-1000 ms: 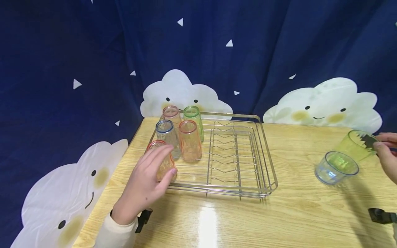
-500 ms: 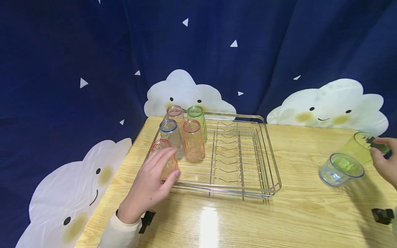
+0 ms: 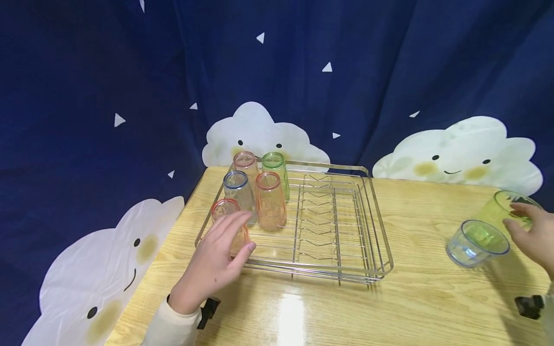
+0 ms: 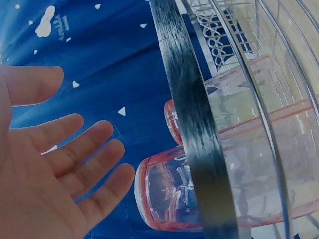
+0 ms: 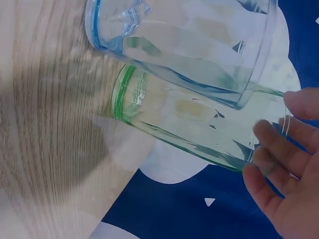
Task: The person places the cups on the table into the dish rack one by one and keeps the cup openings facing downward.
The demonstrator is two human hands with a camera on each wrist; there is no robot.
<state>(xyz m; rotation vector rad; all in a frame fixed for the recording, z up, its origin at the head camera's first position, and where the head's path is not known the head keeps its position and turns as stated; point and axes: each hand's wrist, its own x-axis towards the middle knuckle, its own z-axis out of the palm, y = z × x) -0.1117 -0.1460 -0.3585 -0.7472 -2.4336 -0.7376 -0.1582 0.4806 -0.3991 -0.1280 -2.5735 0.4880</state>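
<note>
My left hand (image 3: 218, 262) is beside the orange glass (image 3: 238, 240) with a red rim, at the rack's front left corner. Its fingers are spread and hold nothing; in the left wrist view this hand (image 4: 65, 174) is apart from the glass (image 4: 169, 194). My right hand (image 3: 530, 235) is at the top of a yellow-green glass (image 3: 491, 214) standing on the table. In the right wrist view, the thumb and fingertips of this hand (image 5: 291, 164) are loosely spread around the mouth of the green-tinted glass (image 5: 184, 114). A clear blue-tinted glass (image 3: 465, 247) stands right next to it.
A wire rack (image 3: 313, 269) sits mid-table. Upside down in its left part stand a pink glass (image 3: 244, 166), a green glass (image 3: 281, 180), a blue-rimmed glass (image 3: 240, 194) and another orange glass (image 3: 271, 206). A dark blue cloud-print curtain (image 3: 294, 72) hangs behind the wooden table (image 3: 411, 302).
My right hand has moved left and down over the yellow-green glass, coming further into view. My left hand stays by the front orange glass. The head view has shifted slightly.
</note>
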